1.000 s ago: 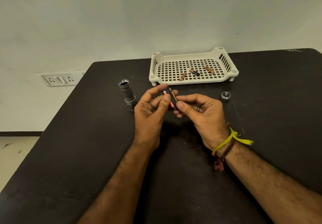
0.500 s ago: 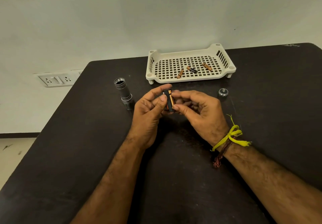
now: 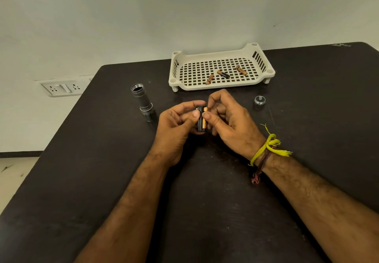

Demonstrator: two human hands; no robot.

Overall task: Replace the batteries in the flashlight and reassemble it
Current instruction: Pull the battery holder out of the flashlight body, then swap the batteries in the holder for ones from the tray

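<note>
At desk centre, the battery holder [image 3: 200, 120] is gripped by the left hand [image 3: 176, 123] while the right hand [image 3: 227, 119] pinches a battery [image 3: 204, 119] into it. Press squarely, poles matched; the flashlight body [image 3: 142, 101] stands at ten o'clock, its cap [image 3: 259, 100] at two.

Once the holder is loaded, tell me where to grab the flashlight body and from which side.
Grip the flashlight body around its narrower middle barrel, coming from its right side with the left hand, which is nearest. It stands upright on the table, open threaded end up, so a sideways grip around the barrel probably leaves the mouth clear for the holder.
</note>
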